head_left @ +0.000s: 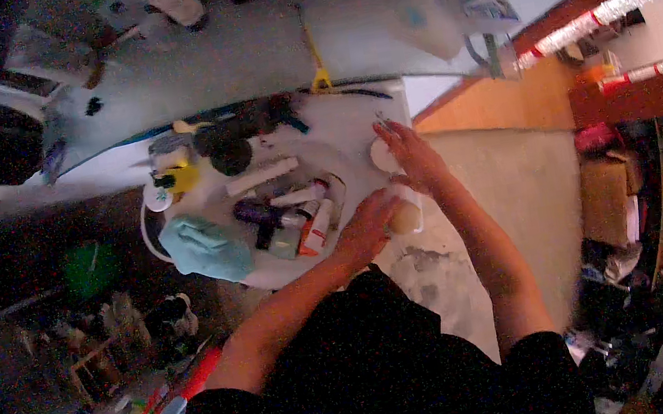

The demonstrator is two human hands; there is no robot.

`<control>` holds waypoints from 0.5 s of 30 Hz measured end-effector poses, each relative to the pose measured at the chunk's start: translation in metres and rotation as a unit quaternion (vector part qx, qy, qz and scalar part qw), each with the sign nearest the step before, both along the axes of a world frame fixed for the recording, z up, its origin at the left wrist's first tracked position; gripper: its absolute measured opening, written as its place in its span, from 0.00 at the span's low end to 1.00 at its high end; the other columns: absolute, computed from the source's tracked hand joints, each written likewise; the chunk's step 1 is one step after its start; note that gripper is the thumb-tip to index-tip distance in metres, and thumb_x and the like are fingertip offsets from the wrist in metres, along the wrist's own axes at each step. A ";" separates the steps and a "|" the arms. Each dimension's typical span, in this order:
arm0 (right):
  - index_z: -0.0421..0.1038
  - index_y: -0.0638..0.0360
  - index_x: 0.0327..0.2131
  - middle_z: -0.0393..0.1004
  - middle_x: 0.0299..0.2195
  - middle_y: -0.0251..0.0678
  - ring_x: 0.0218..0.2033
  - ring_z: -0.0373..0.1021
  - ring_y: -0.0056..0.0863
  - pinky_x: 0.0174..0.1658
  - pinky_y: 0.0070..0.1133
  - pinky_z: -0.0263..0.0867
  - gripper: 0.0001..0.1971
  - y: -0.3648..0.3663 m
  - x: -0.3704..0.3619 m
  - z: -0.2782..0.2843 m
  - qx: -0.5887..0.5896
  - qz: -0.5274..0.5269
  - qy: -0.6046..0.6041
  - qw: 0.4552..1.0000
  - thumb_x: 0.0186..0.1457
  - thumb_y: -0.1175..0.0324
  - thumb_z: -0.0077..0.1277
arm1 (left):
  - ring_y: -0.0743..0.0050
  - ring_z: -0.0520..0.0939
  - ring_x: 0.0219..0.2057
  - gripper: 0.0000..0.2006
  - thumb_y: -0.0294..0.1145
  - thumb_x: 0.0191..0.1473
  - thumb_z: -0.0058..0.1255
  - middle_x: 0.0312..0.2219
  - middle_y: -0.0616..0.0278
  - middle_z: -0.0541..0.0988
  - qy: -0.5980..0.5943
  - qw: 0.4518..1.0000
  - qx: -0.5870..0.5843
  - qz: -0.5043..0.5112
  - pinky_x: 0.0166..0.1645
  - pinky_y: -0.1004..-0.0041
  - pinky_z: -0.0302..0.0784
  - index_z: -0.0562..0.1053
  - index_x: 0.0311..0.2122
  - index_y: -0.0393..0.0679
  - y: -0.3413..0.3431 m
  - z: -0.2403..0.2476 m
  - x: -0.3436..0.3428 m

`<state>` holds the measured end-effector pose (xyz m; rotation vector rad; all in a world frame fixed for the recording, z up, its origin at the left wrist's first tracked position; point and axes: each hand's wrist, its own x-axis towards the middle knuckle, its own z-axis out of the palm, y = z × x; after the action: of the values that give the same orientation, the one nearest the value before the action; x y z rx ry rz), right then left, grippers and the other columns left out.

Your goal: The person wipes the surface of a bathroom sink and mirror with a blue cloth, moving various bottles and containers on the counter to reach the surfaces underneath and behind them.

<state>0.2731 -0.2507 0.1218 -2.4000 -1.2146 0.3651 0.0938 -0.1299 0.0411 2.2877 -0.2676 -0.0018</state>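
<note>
Round tan lid [406,215], or perhaps the top of a small jar (too blurred to tell), a little right of and below the middle of the frame. Could slip from under the left hand [369,225], by judgement, because of a smooth curved side and a possibly loose hold. Could also push the white box [415,199], just beside, toward the right of the frame, if pressed too strongly. Farther up, possible knocking of the white disc [380,156] by the right hand [411,157], because of so little room between. Toward the middle of the frame, risk of a dropped lid beside the orange-and-white tube [316,233] in the crowded basin [342,162].

As for the fingers: left ones bent, at the upper left side of the lid, seemingly touching; cannot tell whether truly gripping. Right ones partly spread and pointing to the upper left of the frame, above the lid and apart from it, beside the white disc; cannot tell whether touching that disc, with nothing clearly gripped.
</note>
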 end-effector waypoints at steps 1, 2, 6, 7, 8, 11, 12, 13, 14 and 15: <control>0.47 0.50 0.67 0.54 0.64 0.52 0.63 0.55 0.52 0.65 0.38 0.55 0.54 -0.005 -0.002 0.009 -0.019 -0.006 -0.015 1.000 0.36 0.70 0.68 | 0.41 0.58 0.65 0.36 0.30 0.49 0.55 0.64 0.46 0.57 0.044 0.998 0.048 0.001 0.68 0.53 0.54 0.58 0.64 0.42 0.009 0.000 -0.006; 0.45 0.49 0.68 0.52 0.65 0.53 0.64 0.53 0.52 0.66 0.38 0.54 0.55 -0.013 -0.002 0.017 -0.036 -0.016 -0.032 0.999 0.37 0.70 0.68 | 0.43 0.62 0.63 0.34 0.27 0.48 0.55 0.60 0.46 0.62 -0.015 1.000 0.026 0.007 0.66 0.53 0.58 0.61 0.63 0.43 0.014 0.015 -0.012; 0.55 0.52 0.64 0.56 0.64 0.49 0.63 0.56 0.49 0.65 0.38 0.55 0.41 -0.023 -0.041 0.079 0.023 -0.056 0.049 0.997 0.47 0.70 0.63 | 0.48 0.70 0.56 0.28 0.25 0.46 0.57 0.52 0.49 0.72 -0.128 0.988 0.072 0.043 0.58 0.53 0.68 0.67 0.56 0.44 0.068 0.084 -0.054; 0.60 0.53 0.61 0.62 0.60 0.48 0.60 0.60 0.49 0.62 0.38 0.58 0.35 -0.018 -0.053 0.103 0.044 -0.049 0.083 0.994 0.49 0.69 0.62 | 0.48 0.70 0.56 0.28 0.25 0.46 0.57 0.52 0.49 0.72 -0.134 0.985 0.094 0.057 0.58 0.53 0.68 0.67 0.56 0.44 0.089 0.107 -0.059; 0.65 0.53 0.58 0.68 0.56 0.47 0.57 0.65 0.48 0.60 0.37 0.61 0.29 -0.019 -0.063 0.123 0.057 -0.055 0.118 0.990 0.50 0.69 0.60 | 0.51 0.73 0.53 0.28 0.25 0.45 0.59 0.50 0.50 0.73 -0.186 0.975 0.073 0.098 0.55 0.54 0.70 0.68 0.55 0.44 0.105 0.129 -0.063; 0.74 0.58 0.48 0.77 0.45 0.42 0.46 0.74 0.38 0.49 0.29 0.71 0.20 0.002 -0.085 0.166 0.117 0.022 0.137 0.983 0.49 0.76 0.60 | 0.59 0.76 0.45 0.27 0.24 0.42 0.62 0.45 0.53 0.75 -0.363 0.878 0.182 0.253 0.48 0.60 0.73 0.69 0.51 0.44 0.154 0.215 -0.066; 0.74 0.58 0.48 0.77 0.45 0.42 0.46 0.74 0.38 0.49 0.29 0.71 0.20 0.014 -0.091 0.182 0.120 0.023 0.132 0.984 0.49 0.76 0.60 | 0.60 0.76 0.44 0.27 0.23 0.43 0.61 0.45 0.53 0.75 -0.399 0.836 0.221 0.304 0.47 0.62 0.73 0.69 0.51 0.42 0.173 0.246 -0.058; 0.75 0.58 0.46 0.78 0.43 0.41 0.45 0.75 0.38 0.48 0.29 0.71 0.19 0.031 -0.094 0.198 0.172 0.056 0.089 0.979 0.48 0.77 0.60 | 0.61 0.76 0.43 0.26 0.23 0.44 0.61 0.44 0.53 0.75 -0.433 0.787 0.258 0.356 0.45 0.64 0.73 0.69 0.51 0.41 0.193 0.269 -0.048; 0.75 0.58 0.45 0.79 0.40 0.40 0.44 0.75 0.38 0.47 0.29 0.71 0.18 0.048 -0.096 0.210 0.221 0.085 0.044 0.970 0.48 0.78 0.59 | 0.61 0.76 0.43 0.26 0.24 0.44 0.63 0.44 0.53 0.74 -0.416 0.794 0.192 0.400 0.45 0.65 0.73 0.68 0.51 0.40 0.213 0.281 -0.036; 0.75 0.58 0.45 0.79 0.40 0.40 0.44 0.75 0.38 0.47 0.29 0.71 0.18 0.066 -0.095 0.215 0.221 0.085 0.040 0.971 0.48 0.78 0.59 | 0.61 0.76 0.44 0.27 0.26 0.44 0.65 0.44 0.54 0.74 -0.396 0.795 0.125 0.441 0.45 0.67 0.73 0.68 0.51 0.39 0.232 0.290 -0.023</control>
<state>0.1778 -0.1844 0.3368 -1.8925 -1.3099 0.2105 0.0705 0.1023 0.3308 2.3301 0.4406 1.4937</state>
